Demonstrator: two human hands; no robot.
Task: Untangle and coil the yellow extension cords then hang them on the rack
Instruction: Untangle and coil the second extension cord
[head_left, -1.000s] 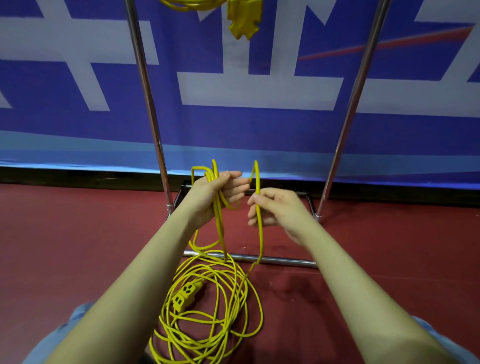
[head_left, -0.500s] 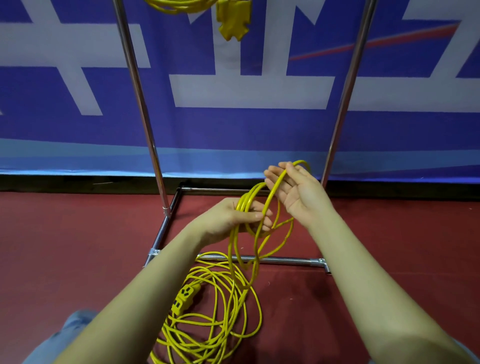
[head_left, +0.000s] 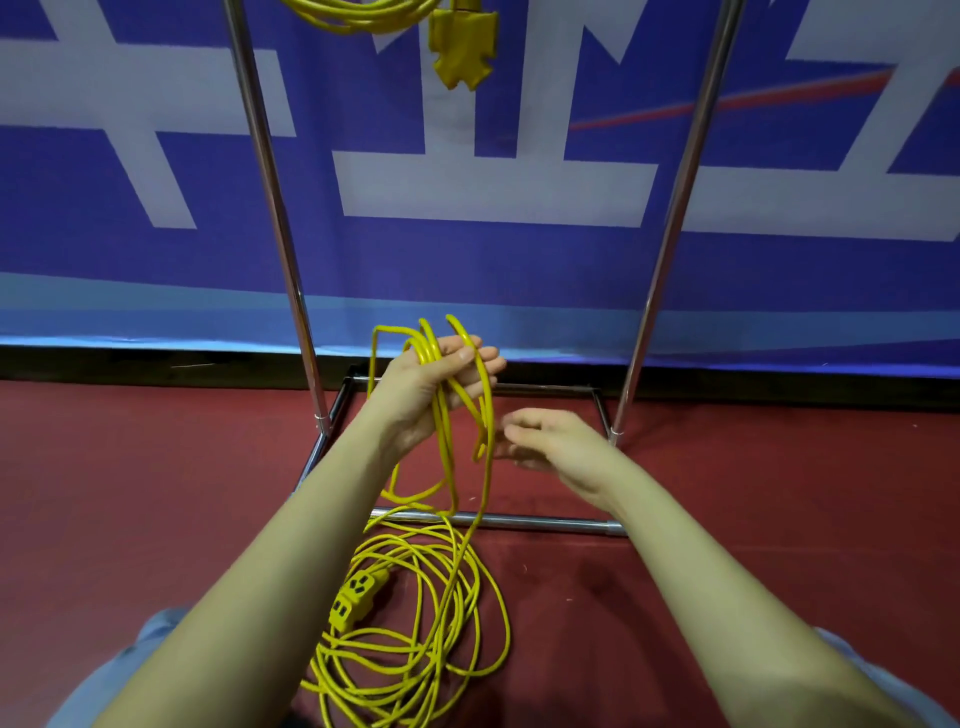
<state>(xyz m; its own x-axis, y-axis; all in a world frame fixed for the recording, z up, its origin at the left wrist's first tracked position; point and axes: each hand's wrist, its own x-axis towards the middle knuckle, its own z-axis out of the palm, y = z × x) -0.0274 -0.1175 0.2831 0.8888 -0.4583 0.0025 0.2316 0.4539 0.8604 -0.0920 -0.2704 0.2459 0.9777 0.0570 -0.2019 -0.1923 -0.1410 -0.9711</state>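
Observation:
My left hand grips several loops of a yellow extension cord, raised in front of the rack. Those loops hang down to a loose pile of the same cord on the red floor, where a yellow multi-outlet socket end lies. My right hand hovers just right of the hanging strand, blurred, fingers relaxed and holding nothing. A second coiled yellow cord with its plug block hangs at the top of the metal rack.
The rack's two chrome uprights, one of them, rise on either side of my hands. Its base bar crosses the floor right behind the cord pile. A blue and white banner covers the wall behind. Red carpet spreads left and right.
My right hand laid a new loop into my left hand, let go of the cord and dropped lower right. My left hand rose with the bundle.

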